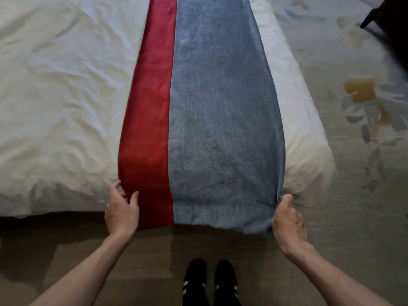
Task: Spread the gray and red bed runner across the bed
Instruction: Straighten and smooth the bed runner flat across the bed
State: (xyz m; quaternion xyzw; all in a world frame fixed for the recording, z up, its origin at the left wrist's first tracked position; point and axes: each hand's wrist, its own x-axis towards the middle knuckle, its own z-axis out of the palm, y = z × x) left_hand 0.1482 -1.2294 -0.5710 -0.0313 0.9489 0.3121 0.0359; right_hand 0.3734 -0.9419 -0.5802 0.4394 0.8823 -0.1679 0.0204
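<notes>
Both hands gripping the near end of the bed runner (209,118), which is lying flat across the bed (55,96).

The runner is running away from the person over the white duvet, red band (150,107) on the left and wider gray band (220,107) on the right, with its near end hanging over the mattress edge. The left hand (122,210) is pinching the outer red edge just below the mattress edge, thumb on the duvet side and fingers curling onto the red cloth. The right hand (288,219) is clenching round the outer gray edge at the same level, cloth bunching slightly at the fingers. The full runner width is sitting between the two hands. Black shoes (195,277) with white stripes are standing on brown floor below the hanging end. Floral carpet (353,151) is showing right of the bed.
</notes>
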